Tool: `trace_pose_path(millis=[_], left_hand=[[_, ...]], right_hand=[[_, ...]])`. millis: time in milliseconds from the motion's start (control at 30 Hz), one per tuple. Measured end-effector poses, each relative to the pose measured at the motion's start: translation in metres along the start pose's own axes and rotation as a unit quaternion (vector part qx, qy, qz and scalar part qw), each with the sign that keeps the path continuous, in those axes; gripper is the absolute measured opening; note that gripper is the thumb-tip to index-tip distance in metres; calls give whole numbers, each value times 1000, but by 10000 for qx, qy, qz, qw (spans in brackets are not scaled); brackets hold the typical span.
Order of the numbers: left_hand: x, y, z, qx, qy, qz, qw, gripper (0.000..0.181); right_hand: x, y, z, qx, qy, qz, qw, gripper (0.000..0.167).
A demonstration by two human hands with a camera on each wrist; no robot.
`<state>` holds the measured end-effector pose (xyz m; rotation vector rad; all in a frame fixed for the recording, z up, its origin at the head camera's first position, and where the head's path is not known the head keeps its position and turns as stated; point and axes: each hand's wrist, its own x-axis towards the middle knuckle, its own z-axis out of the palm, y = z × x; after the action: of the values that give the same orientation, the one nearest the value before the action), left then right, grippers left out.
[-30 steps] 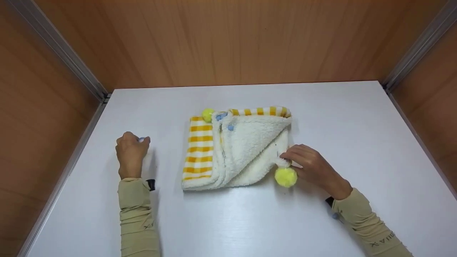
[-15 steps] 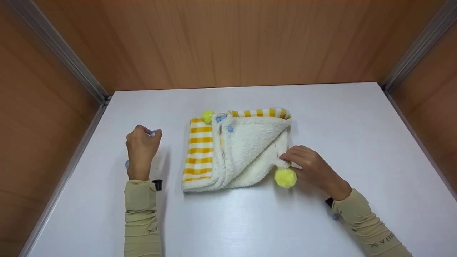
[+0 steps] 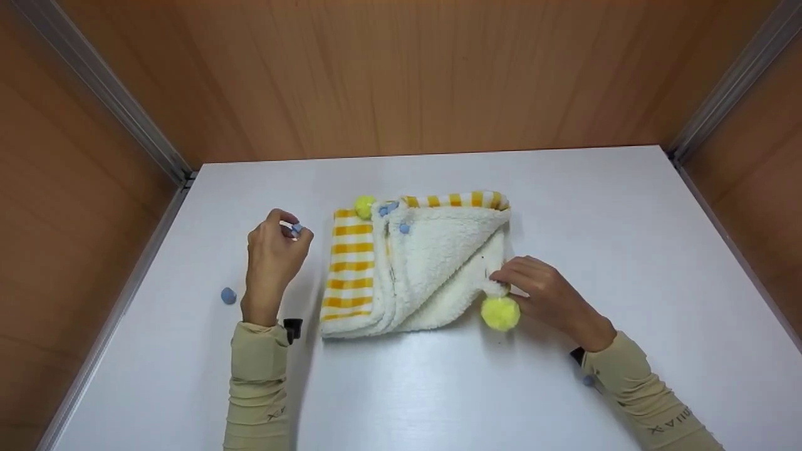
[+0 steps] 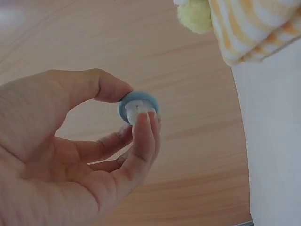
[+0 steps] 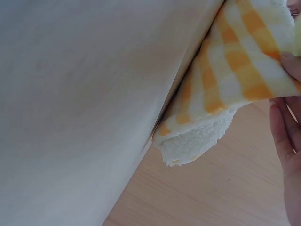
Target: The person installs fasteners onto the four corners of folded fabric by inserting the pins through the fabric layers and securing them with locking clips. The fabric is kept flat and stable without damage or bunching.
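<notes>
A folded blanket (image 3: pixel 445 241), white fleece on one side and yellow-and-white checked on the other, lies on the table. Beside its left edge, my left hand (image 3: pixel 272 263) is raised, pinching a small round blue quilt clip (image 4: pixel 123 106) by thumb and fingertips; the clip's white underside shows in the left wrist view. My right hand (image 3: pixel 554 297) pinches the blanket's lower right corner, where a yellow pompom (image 3: pixel 500 313) hangs. Blue clips (image 3: pixel 404 228) sit on the fleece near the top, close to a second pompom (image 3: pixel 364 207). The right fingertips are partly hidden.
One loose blue clip piece (image 3: pixel 229 295) lies on the white table (image 3: pixel 407 394) left of my left wrist. Another small blue piece (image 3: pixel 588 380) lies by my right sleeve. Wooden panels (image 3: pixel 401 75) stand around the back and sides.
My left hand has moved right and away from me with the quilt clip, toward the blanket. A loose blue piece beside that wrist has come into view. My right hand keeps its hold.
</notes>
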<state>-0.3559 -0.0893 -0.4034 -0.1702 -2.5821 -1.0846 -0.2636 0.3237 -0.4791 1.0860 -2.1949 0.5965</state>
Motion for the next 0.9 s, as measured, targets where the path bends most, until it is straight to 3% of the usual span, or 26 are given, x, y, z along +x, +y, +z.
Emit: trace_pose_path(millis=[267,433,567,700,900], left_hand=[[-7,17,13,-170,-529,393,9977,25],[-15,33,25,-419,-1030,613,9919,23],[-22,44,34,-685,-1161,900,9868,26],[-30,52,47,-1111,-1313,1184,9780,24],[-43,65,70,-1656,-1805,1317,9606,21]], right_hand=[[1,1,2,-47,56,-139,9999,45],[1,1,2,-12,57,-125,9999,45],[1,0,1,11,47,-87,10000,44],[2,0,2,30,59,-96,9999,43],[1,1,1,56,3,-47,10000,41]])
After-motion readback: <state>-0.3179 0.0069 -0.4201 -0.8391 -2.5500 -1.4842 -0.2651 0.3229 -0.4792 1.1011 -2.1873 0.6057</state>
